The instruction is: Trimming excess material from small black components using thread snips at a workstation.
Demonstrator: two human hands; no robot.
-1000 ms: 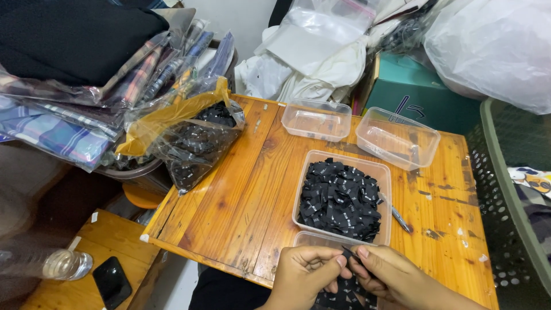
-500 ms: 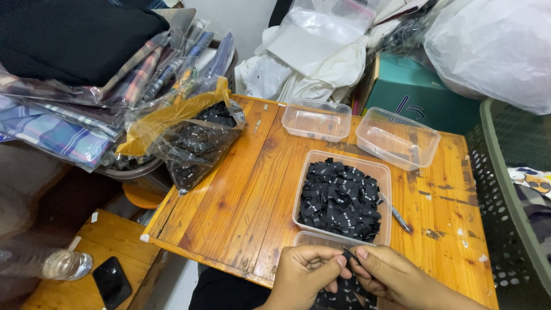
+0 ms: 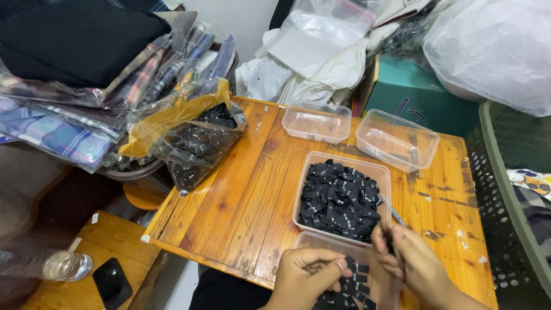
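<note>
My left hand point(image 3: 307, 275) is curled at the table's near edge, fingers closed against the thumb, and I see nothing in it. My right hand point(image 3: 410, 264) is raised beside it and pinches a small black fabric label point(image 3: 390, 244) between thumb and fingers. Both hands hover over a clear plastic tub point(image 3: 321, 244) holding a few black labels. Just behind it, a second clear tub point(image 3: 383, 178) is heaped with several black labels point(image 3: 341, 198). A pen-like tool point(image 3: 397, 217) lies at that tub's right side.
Two empty clear tubs point(image 3: 317, 121) point(image 3: 396, 139) stand at the back of the wooden table point(image 3: 241, 189). A plastic bag of black labels point(image 3: 195, 143) leans on the left edge beside stacked folded fabric point(image 3: 74, 74). A green basket point(image 3: 505, 189) is at the right; a bottle point(image 3: 63, 265) is lower left.
My hands, joined around a label before, have come apart. The right hand has risen and moved right with the label, while the left stays low.
</note>
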